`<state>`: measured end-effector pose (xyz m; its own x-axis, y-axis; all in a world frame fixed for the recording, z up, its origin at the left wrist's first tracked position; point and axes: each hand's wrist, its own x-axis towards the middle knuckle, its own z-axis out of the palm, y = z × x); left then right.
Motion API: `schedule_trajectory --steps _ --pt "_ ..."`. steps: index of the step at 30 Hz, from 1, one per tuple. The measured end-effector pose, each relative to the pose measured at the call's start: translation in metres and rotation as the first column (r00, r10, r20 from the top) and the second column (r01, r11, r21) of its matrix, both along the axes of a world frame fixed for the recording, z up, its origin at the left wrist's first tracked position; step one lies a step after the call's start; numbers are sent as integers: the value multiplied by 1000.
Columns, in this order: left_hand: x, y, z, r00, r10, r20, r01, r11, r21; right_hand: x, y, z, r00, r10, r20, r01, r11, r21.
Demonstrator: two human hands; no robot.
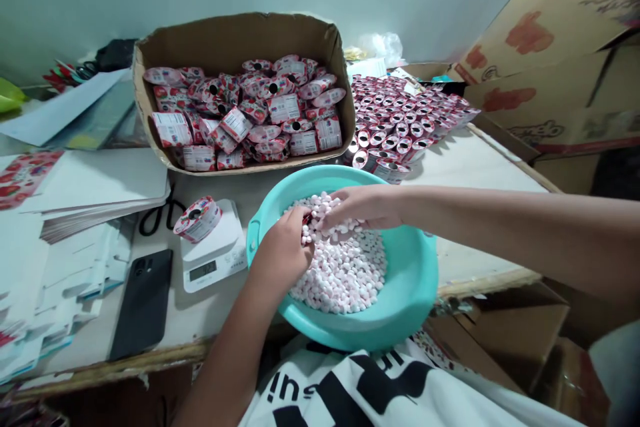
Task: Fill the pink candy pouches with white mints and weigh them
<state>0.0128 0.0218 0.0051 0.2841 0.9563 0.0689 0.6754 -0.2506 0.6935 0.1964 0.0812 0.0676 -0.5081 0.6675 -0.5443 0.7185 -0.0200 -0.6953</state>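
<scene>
A turquoise basin point(405, 293) at the table's front edge holds a heap of small round white-pink candies point(345, 277). Over the left of the heap, my left hand point(285, 247) is closed around a small printed packet point(307, 217); only its red edge shows between the fingers. My right hand point(363, 207) reaches in from the right, cupped around some candies beside the packet's mouth. Left of the basin is a white kitchen scale point(215, 253) with a lit display. A red-and-white printed packet point(199, 219), open at the top, stands on it.
Behind the basin, a cardboard box point(240, 33) holds many printed packets. Several rows of open-topped packets point(400, 127) stand to its right. On the left lie a dark phone point(143, 300), black-handled scissors point(155, 217) and stacked paper sheets point(100, 177). Large cartons point(545, 93) stand at right.
</scene>
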Motion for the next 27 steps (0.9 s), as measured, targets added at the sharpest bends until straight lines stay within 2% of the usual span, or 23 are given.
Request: schedule_trajectory --steps 1,3,4,9,12,14,16,17,19,22,24,27 --pt "0 -1 0 1000 -11 2 11 1000 5 -1 2 3 999 -24 -25 21 994 -103" --pt "0 -2 0 1000 0 15 0 1000 9 -4 4 9 991 -82 -102 46 947 -317" --pt "-1 -2 0 1000 11 27 -11 1000 15 -6 4 12 988 -89 -125 42 939 -341" --pt "-2 -1 1 998 0 67 -5 997 77 -11 2 35 989 -61 -134 11 938 -346" --pt "-3 -2 2 994 28 104 -35 997 65 -6 5 53 994 -57 -94 20 938 -347" --pt "-3 -3 3 989 80 125 -86 996 40 3 9 61 998 -48 -29 39 968 -248" --pt "-2 -3 3 980 134 147 -139 990 19 15 12 58 995 -9 94 13 999 -42" --pt "-2 -3 3 975 155 161 -159 987 12 20 13 52 986 16 163 -25 998 52" --pt "-2 -3 3 965 184 187 -188 982 3 27 11 29 961 50 272 -99 980 171" --pt "-3 -2 3 958 201 204 -205 979 -3 21 -2 -21 928 106 356 -182 965 187" --pt "-3 -1 2 957 215 195 -218 976 -3 12 -14 -53 907 204 368 -278 947 159" --pt "-3 1 0 959 227 171 -229 973 -10 2 -29 -82 844 368 391 -456 875 161"
